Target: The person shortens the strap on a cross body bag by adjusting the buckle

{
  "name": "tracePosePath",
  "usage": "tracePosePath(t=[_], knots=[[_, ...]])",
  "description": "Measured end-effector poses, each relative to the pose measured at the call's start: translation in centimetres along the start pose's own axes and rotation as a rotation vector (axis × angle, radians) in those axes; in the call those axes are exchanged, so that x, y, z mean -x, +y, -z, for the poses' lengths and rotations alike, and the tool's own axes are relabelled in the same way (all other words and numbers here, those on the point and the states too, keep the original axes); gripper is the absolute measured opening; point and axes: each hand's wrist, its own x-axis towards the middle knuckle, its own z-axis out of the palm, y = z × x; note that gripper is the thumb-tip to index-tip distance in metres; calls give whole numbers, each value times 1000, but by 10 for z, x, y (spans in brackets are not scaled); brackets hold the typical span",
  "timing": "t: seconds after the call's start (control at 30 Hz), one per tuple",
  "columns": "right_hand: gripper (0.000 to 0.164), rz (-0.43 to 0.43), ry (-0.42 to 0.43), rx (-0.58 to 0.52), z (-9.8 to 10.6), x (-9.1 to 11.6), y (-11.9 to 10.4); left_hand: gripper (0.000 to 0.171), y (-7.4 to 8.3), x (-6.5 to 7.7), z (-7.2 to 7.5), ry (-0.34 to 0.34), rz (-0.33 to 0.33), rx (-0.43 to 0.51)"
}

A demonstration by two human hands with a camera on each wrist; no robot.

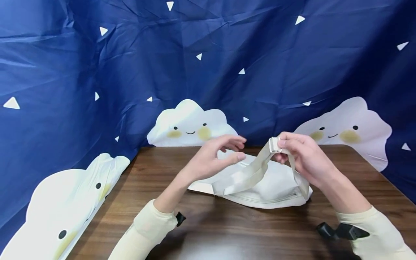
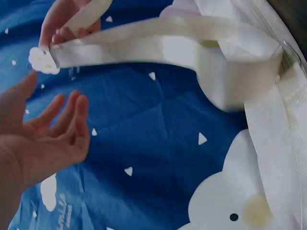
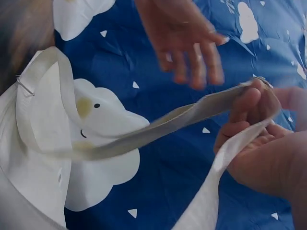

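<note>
The white bag (image 1: 280, 178) is laid on the wooden counter (image 1: 227, 231). Above the bag, its strap (image 1: 251, 177) is held up, the buckle (image 1: 274, 144) pinched by the right hand's grip (image 1: 303, 155); over the bag's left part, the left hand's grip (image 1: 214, 156) is spread.

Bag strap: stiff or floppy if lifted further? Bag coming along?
Likely floppy: the strap bends and twists between the right hand and the bag. Probably light, since a pinch at the buckle holds it up. The bag may follow once slack runs out, as the strap is attached to it.
</note>
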Motion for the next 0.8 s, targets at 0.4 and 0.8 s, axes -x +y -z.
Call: tracePosePath(t=[0.4, 0.8], knots=[[13, -35, -224, 292, -23, 2, 5, 44, 21, -6, -11, 34, -395, -76], [14, -95, -205, 329, -20, 0, 1, 38, 22, -2, -6, 108, -439, -94]])
